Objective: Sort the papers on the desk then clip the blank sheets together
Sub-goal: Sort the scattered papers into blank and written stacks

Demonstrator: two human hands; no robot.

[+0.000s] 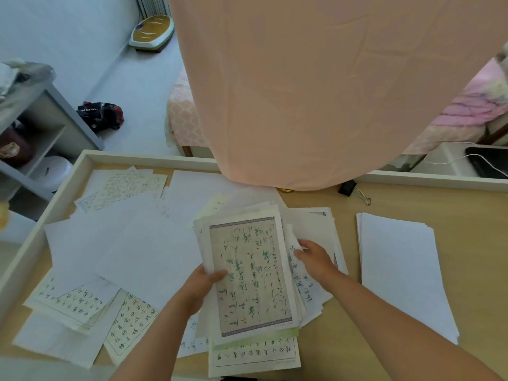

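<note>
Sorting in progress: gripping a stack of written sheets (pixel 248 273) with the left hand (pixel 202 285), thumb curled over its near-left edge, while pinching a white sheet (pixel 292 237) at the stack's right side with the right hand (pixel 313 255). Keeping the neat pile of blank sheets (pixel 398 270) well right of the right fingers, the black clip (pixel 353 189) beyond them, unused, on the desk (pixel 467 210). Facing mixed papers (pixel 123 243) left of the left fingers. Probably needing next: checking that sheet, then adding it to the matching pile.
</note>
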